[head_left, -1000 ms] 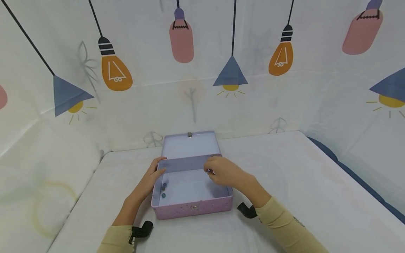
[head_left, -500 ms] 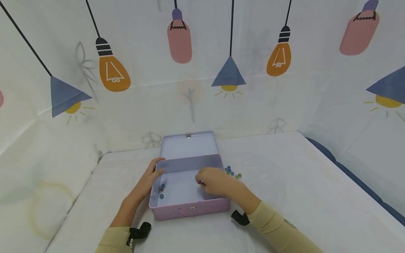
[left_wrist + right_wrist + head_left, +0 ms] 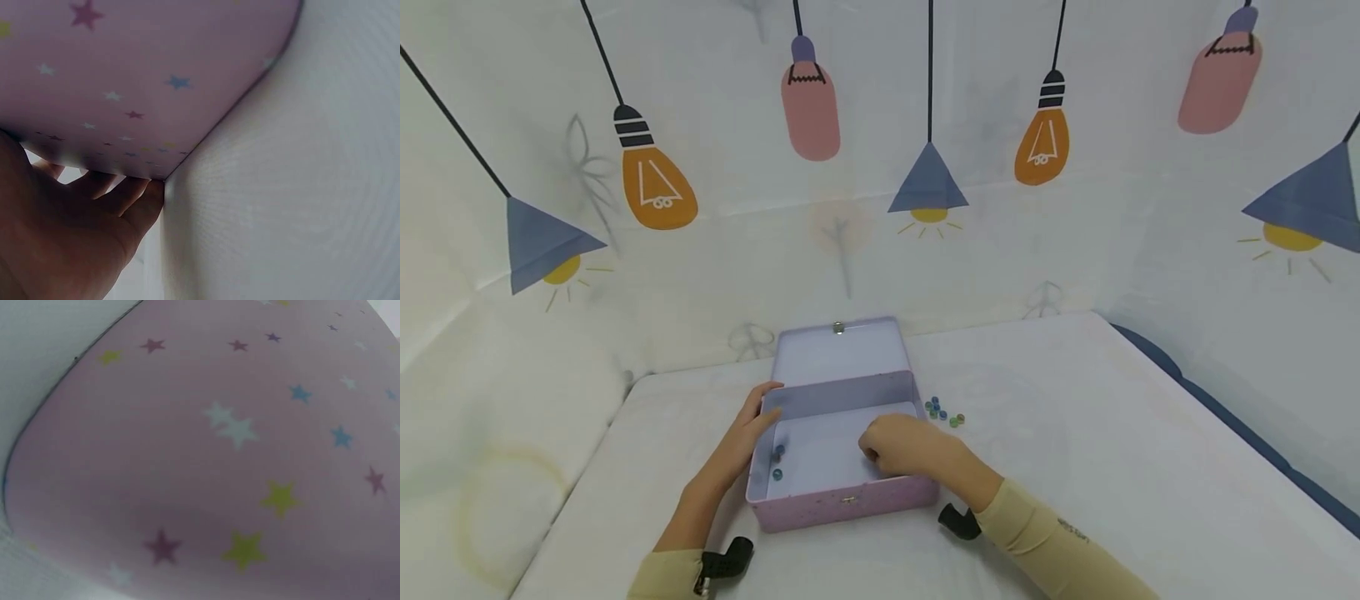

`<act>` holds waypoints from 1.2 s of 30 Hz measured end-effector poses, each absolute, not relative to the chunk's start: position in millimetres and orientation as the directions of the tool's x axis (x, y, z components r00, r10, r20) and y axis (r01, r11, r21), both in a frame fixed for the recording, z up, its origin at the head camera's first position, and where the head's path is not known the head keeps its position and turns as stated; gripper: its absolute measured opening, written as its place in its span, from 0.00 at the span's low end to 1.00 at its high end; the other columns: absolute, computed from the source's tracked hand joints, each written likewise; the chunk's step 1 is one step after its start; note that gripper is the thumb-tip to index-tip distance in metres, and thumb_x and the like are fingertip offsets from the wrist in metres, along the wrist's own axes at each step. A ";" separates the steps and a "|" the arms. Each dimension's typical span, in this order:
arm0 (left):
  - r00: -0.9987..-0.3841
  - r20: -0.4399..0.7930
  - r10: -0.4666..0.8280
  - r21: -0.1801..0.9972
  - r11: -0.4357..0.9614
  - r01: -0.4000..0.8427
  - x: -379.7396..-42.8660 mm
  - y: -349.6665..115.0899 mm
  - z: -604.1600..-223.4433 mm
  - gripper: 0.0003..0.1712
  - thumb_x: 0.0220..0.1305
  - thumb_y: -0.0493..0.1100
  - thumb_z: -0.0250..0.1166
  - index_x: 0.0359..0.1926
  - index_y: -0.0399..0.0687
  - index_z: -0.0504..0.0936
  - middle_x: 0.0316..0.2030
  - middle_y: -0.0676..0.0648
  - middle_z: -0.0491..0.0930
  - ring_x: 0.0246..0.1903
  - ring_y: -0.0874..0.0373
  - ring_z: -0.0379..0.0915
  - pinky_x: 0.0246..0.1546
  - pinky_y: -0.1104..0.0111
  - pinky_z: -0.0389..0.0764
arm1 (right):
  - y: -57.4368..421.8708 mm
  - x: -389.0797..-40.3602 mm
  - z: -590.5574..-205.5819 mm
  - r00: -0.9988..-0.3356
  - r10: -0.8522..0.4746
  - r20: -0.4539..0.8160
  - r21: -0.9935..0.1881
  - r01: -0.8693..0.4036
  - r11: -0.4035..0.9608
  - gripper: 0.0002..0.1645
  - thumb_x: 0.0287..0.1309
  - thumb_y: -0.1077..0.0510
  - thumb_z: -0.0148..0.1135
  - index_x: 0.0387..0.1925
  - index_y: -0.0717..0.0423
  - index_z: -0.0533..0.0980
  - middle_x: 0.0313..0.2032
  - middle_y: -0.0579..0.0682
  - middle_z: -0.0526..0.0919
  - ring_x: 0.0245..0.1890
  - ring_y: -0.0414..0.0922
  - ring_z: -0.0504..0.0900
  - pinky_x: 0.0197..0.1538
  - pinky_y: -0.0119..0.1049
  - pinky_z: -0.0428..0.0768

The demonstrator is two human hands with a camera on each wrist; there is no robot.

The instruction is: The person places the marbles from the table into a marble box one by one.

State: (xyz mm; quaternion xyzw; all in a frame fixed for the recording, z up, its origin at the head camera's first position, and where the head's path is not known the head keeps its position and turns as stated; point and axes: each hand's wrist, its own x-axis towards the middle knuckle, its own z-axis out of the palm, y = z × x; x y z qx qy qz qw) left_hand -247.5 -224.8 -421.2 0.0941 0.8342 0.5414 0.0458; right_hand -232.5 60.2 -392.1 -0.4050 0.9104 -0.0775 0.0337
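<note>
An open pink box (image 3: 850,502) with a pale lilac inside stands in the head view, its hinged lid (image 3: 842,354) laid back. My left hand (image 3: 745,433) grips its left wall, thumb over the rim and fingers along the outside; in the left wrist view the fingers of this hand (image 3: 69,231) lie against the star-printed side. My right hand (image 3: 910,450) is down inside the box at the right, fingers curled toward the floor. Its fingertips are hidden, so I cannot tell whether they hold anything. Several marbles (image 3: 777,474) lie inside along the left wall.
More marbles (image 3: 953,422), blue and green, lie on the white-covered table (image 3: 1037,392) just right of the box. A white curtain (image 3: 737,183) printed with lamps hangs around the back and sides. The right wrist view is filled by the box's starry side (image 3: 206,462).
My right hand has moved from above the box's right rim down and inward, uncovering the marbles on the table. My left hand keeps its grip. The whole view has shifted slightly.
</note>
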 end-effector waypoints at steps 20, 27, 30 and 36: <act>-0.979 0.031 0.203 0.910 0.399 0.112 -248.8 -227.9 -423.7 0.28 0.78 0.50 0.45 0.74 0.54 0.53 0.80 0.40 0.36 0.78 0.37 0.26 0.74 0.36 0.36 | 58.8 -241.7 -394.4 -0.653 -0.756 0.040 -0.212 -0.745 0.632 0.08 0.61 0.64 0.60 0.29 0.50 0.81 0.26 0.38 0.78 0.26 0.34 0.70 0.33 0.25 0.73; -0.977 0.039 0.208 0.911 0.395 0.121 -250.6 -227.9 -422.8 0.28 0.78 0.50 0.45 0.74 0.54 0.53 0.79 0.40 0.39 0.79 0.38 0.27 0.74 0.36 0.37 | 62.2 -241.3 -385.4 -0.633 -0.772 0.064 -0.265 -0.756 0.598 0.08 0.65 0.62 0.58 0.38 0.53 0.84 0.35 0.42 0.85 0.32 0.32 0.77 0.39 0.26 0.79; -0.977 0.046 0.210 0.912 0.391 0.127 -250.9 -227.2 -423.2 0.28 0.78 0.50 0.45 0.74 0.53 0.53 0.79 0.40 0.39 0.79 0.38 0.27 0.74 0.37 0.37 | 65.7 -241.6 -380.4 -0.633 -0.770 0.074 -0.311 -0.749 0.586 0.10 0.67 0.63 0.56 0.40 0.54 0.83 0.37 0.44 0.86 0.34 0.33 0.78 0.40 0.27 0.79; -0.975 0.056 0.214 0.914 0.383 0.136 -251.8 -226.9 -427.0 0.28 0.78 0.49 0.45 0.74 0.52 0.53 0.79 0.39 0.40 0.79 0.38 0.28 0.74 0.36 0.38 | 77.4 -245.5 -368.3 -0.659 -0.745 0.104 -0.352 -0.725 0.592 0.12 0.66 0.65 0.53 0.41 0.56 0.83 0.39 0.47 0.87 0.34 0.36 0.78 0.40 0.29 0.79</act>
